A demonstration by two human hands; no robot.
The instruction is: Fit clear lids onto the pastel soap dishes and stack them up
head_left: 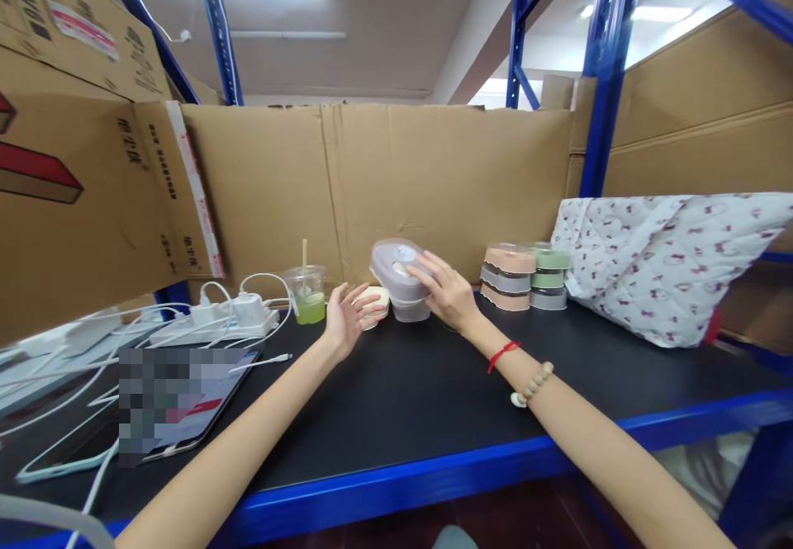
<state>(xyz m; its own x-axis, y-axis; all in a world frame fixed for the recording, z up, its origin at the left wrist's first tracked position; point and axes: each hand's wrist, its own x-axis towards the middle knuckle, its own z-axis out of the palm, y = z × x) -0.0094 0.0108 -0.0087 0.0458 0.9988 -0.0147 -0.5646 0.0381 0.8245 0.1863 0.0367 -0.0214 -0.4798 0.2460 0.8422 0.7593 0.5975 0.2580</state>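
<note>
My right hand (451,289) grips the right side of a greyish-lilac plastic box (396,264) with a see-through lid and a round label. The box is tilted above the black tabletop. Just below it shows a translucent container (412,311); whether the two touch, I cannot tell. My left hand (347,318) is open, palm turned up and fingers apart, with nothing in it. Behind its fingertips sits a cream-coloured rounded box (376,305), partly hidden. To the right, two stacks of similar boxes stand side by side: a pink and grey stack (506,281) and a green and grey stack (548,276).
A plastic cup of green drink (310,305) with a straw stands left of my hands. Power strips (214,330), white cables and a tablet (198,404) cover the left side. A patterned quilted bag (669,268) lies right. Cardboard (434,177) walls the back; a blue rail (396,479) edges the front.
</note>
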